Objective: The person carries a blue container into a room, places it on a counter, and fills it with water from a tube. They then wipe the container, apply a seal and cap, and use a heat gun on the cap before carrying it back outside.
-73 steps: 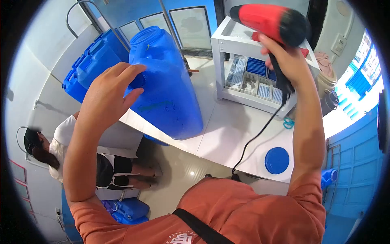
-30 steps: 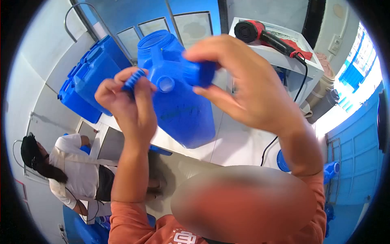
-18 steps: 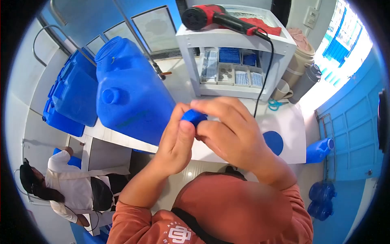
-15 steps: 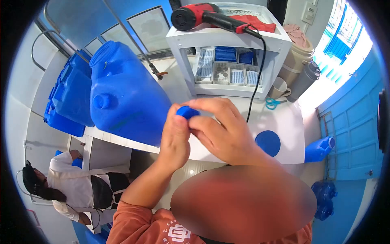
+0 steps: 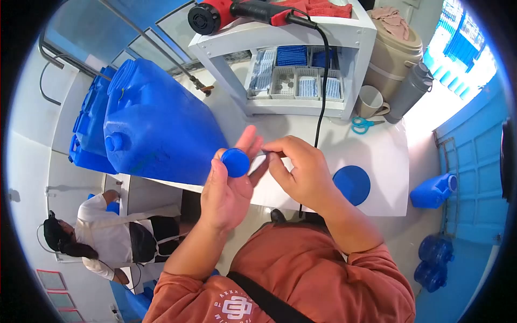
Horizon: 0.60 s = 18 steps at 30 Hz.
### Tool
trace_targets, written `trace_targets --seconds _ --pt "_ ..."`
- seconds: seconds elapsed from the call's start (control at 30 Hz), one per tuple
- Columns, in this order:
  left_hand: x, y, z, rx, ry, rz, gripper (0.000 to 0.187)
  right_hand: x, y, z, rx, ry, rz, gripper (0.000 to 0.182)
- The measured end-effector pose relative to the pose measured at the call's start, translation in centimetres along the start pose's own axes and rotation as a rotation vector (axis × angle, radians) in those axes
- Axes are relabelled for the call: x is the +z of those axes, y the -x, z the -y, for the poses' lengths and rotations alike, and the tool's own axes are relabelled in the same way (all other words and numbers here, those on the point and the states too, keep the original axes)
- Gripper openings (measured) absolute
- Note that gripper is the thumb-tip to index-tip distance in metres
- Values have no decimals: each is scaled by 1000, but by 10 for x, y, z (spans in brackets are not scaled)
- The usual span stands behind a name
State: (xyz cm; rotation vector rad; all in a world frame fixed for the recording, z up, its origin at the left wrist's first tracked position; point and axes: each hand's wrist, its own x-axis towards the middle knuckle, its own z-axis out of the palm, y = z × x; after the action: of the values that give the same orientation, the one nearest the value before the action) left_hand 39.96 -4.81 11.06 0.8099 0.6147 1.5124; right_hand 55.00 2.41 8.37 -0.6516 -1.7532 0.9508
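Observation:
My left hand (image 5: 223, 196) holds a round blue bottle cap (image 5: 235, 162), its flat face turned up toward me, between the thumb and the palm side of the fingers. Beside it, my right hand (image 5: 301, 169) has thumb and forefinger pinched together close to the left fingertips. Something small and thin may be in that pinch, but I cannot make it out. A large blue water container (image 5: 161, 118) stands on the counter just left of my hands. To the right of my right hand, a flat blue disc (image 5: 351, 185) lies on the white tabletop.
A red and black heat gun (image 5: 253, 12) rests on a white shelf unit (image 5: 280, 40), its cord hanging down. Small baskets (image 5: 284, 82) sit inside. Scissors (image 5: 362, 125), a mug (image 5: 369, 102) and a grey flask (image 5: 410, 91) stand right. Another person (image 5: 107, 231) works at left.
My hands have drawn slightly apart, and the cap now shows its flat face in my left hand. The right hand has moved off the cap. My view has shifted.

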Motion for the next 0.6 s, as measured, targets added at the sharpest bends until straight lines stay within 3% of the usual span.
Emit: trace_targets --seconds 0.07,0.1,0.17,0.2,0.27,0.37,0.5,0.6 --pt "-15 0 -5 71 -383 -184 35 3 4 -3 64 -29 -43 17" --pt "-27 0 -13 68 -376 -166 35 3 4 -7 157 -150 -89 17" --pt "-50 1 -26 222 -1393 18 22 1 8 -4 248 -254 -138 18" --pt "-52 2 -24 232 -1383 26 22 1 9 -1 288 -304 -122 19" --pt "-53 7 -19 82 -1038 -137 26 7 9 2 304 -334 -145 17" --pt "-50 8 -26 86 -1248 -159 28 20 13 10 322 -405 -169 15" --pt "-57 4 -18 196 -1025 -57 29 43 18 12 318 -307 -169 15" --pt "-55 6 -19 101 -883 -7 22 52 20 16 317 -257 -92 17"
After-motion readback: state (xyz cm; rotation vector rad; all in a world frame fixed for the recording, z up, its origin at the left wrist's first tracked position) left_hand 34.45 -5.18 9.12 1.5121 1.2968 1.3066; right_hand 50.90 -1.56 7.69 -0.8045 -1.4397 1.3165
